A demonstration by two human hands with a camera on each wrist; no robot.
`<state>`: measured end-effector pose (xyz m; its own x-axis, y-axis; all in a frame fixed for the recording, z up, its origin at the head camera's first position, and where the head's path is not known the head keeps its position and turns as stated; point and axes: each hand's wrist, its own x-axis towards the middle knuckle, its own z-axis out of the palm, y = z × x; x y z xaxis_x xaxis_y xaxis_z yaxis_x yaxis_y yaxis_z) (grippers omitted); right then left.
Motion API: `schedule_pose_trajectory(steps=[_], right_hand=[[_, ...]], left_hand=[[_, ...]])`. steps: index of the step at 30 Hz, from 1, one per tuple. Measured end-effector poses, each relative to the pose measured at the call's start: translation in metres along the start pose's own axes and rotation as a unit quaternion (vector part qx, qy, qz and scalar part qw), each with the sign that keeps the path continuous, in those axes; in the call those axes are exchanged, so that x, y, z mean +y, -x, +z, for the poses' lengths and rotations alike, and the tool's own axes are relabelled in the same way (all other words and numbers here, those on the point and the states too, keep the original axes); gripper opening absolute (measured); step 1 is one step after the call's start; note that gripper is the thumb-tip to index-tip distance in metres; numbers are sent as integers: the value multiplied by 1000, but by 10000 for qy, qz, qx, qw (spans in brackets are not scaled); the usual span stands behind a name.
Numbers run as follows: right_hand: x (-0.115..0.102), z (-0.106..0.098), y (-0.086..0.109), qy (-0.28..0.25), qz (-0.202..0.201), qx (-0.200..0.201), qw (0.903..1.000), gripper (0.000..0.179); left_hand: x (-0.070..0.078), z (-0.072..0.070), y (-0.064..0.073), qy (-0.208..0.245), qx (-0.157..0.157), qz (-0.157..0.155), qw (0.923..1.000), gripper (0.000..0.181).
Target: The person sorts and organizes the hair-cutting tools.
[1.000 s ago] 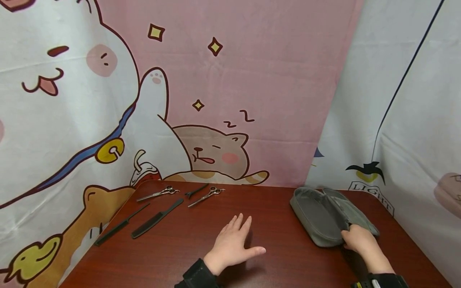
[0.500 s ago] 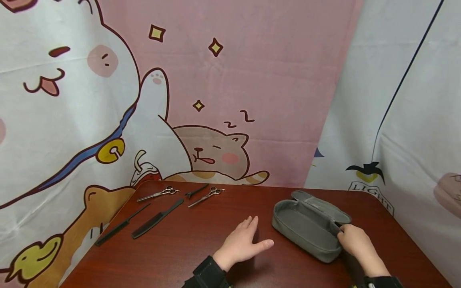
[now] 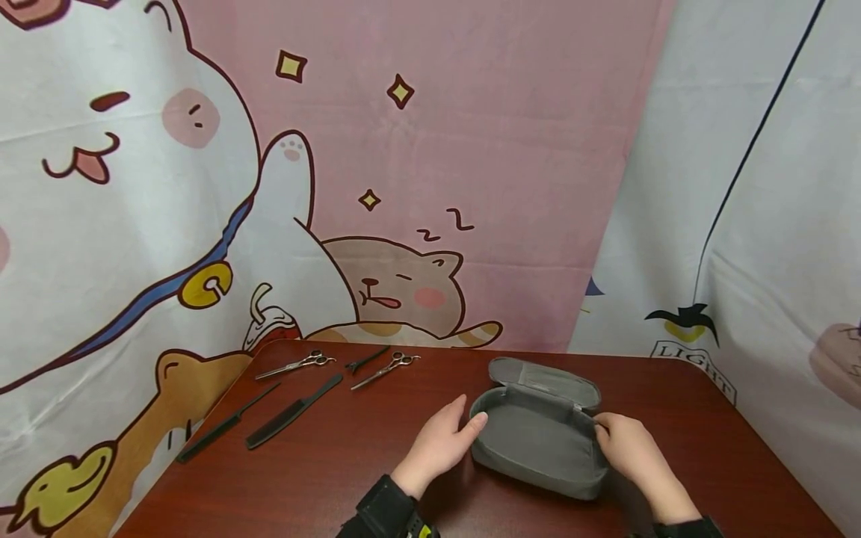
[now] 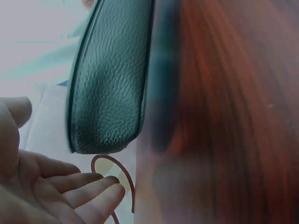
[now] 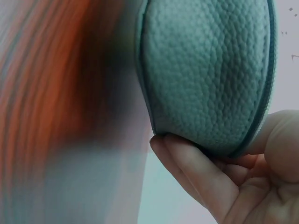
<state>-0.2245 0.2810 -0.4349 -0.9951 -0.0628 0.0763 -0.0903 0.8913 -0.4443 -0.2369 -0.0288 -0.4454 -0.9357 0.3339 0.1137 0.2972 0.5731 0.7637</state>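
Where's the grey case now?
In the head view, the open grey case sits right of centre, between the left hand and the right hand gripping it.

Two scissors [image 3: 309, 359], two combs [image 3: 294, 412], one clip [image 3: 366, 361], one case [image 3: 538, 441].

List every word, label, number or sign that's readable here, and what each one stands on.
"LIGHT": on the banner printed on the white cloth.
"Z Z": marks printed on the pink cloth, above the sleeping animal.
Too small to read: dark specks at the right wrist view's edge.
None readable on the gray case, combs or scissors.
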Motion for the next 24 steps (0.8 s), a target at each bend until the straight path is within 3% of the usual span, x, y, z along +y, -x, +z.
schedule_pose_trajectory(steps=[4, 8, 16, 24], right_hand=[[-17, 5, 1, -17, -305, 267, 9992, 18], [-32, 11, 0, -72, -469, 410, 9980, 16], [-51, 22, -5, -395, -467, 397, 9973, 16], [-59, 38, -13, -705, -571, 440, 9949, 17]], left_hand=[[-5, -6, -1, 303, 290, -165, 9990, 72], [-10, -13, -2, 391, 584, -116, 9975, 62], [-23, -28, 2, -246, 1173, 395, 9920, 18], [-36, -39, 7, -376, 1281, 295, 9906, 13]])
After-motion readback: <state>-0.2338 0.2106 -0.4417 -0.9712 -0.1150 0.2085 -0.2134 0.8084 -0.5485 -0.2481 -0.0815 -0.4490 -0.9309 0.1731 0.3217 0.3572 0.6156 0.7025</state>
